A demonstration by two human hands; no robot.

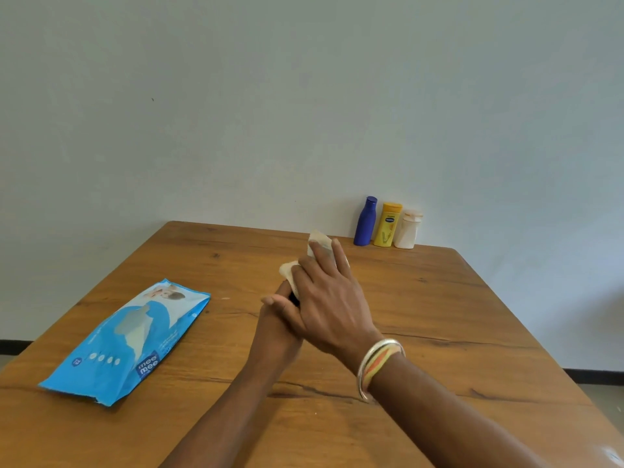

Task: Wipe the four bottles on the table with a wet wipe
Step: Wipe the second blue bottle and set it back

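Mid-frame, your left hand (275,324) is gripping a dark, mostly hidden bottle (294,300) while your right hand (324,298) is pressing the wet wipe (317,241) over it, fingers straight; unpinched, the wipe is risking sliding off.

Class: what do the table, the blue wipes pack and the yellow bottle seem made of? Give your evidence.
Table: wood or wood-look laminate, matte; grain and knots show.
Wipes pack: thin glossy plastic film; creased and printed.
Yellow bottle: probably smooth moulded plastic; uniform colour, slight sheen.
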